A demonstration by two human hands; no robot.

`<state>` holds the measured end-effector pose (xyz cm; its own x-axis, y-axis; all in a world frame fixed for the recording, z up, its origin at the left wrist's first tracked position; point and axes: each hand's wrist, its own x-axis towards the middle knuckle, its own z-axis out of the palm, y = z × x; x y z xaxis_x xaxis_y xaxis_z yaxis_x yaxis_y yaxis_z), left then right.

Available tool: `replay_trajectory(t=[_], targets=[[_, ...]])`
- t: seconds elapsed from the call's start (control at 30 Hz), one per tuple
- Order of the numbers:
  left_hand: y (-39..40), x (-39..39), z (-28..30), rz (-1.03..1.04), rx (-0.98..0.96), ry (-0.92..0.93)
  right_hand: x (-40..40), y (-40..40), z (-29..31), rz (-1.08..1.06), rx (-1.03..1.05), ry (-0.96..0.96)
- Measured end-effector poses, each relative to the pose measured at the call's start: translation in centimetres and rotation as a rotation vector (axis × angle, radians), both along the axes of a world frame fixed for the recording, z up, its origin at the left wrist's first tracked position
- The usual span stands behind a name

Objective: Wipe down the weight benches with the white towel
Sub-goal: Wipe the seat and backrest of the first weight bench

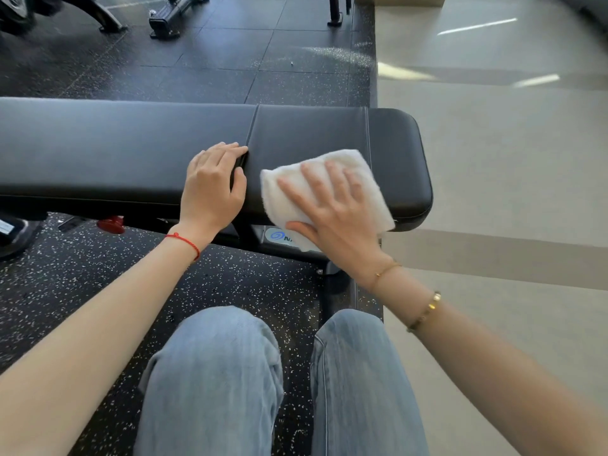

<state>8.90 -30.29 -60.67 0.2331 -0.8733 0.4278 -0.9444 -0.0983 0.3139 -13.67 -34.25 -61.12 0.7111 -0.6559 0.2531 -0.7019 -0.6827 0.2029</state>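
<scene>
A black padded weight bench (115, 139) runs across the view, with a seam between its long pad and the short end pad (394, 153). A folded white towel (345, 161) lies on the end pad and hangs over its near edge. My right hand (332, 209) presses flat on the towel with spread, straight fingers. My left hand (212, 182) rests on the bench at the seam, fingers on the long pad and thumb beside the gap. It holds nothing.
My knees in blue jeans (230, 373) are just before the bench. Black speckled rubber flooring (82, 268) lies under and behind it; pale smooth floor (510, 176) is on the right. Machine feet (164, 21) stand at the far back. A red knob (112, 223) shows under the bench.
</scene>
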Motion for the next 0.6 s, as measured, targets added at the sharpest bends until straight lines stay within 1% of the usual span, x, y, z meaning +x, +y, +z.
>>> replay_trajectory(t=[0.1, 0.23, 0.33, 0.43, 0.6], targets=[[0.1, 0.1, -0.1, -0.006, 0.0, -0.005, 0.2, 0.1, -0.4, 0.01, -0.042, -0.009], [0.1, 0.2, -0.1, -0.015, -0.006, -0.005, -5.0, -0.8, -1.4, -0.051, -0.146, -0.1], [0.1, 0.1, -0.1, -0.005, -0.01, -0.014, -6.5, -1.0, -1.6, -0.078, -0.14, -0.149], [-0.2, -0.1, -0.2, 0.012, -0.007, -0.045, -4.4, -0.7, -1.5, -0.079, -0.108, -0.148], [-0.3, 0.0, -0.2, 0.018, 0.008, -0.061, 1.6, 0.7, -1.6, -0.008, -0.119, -0.095]])
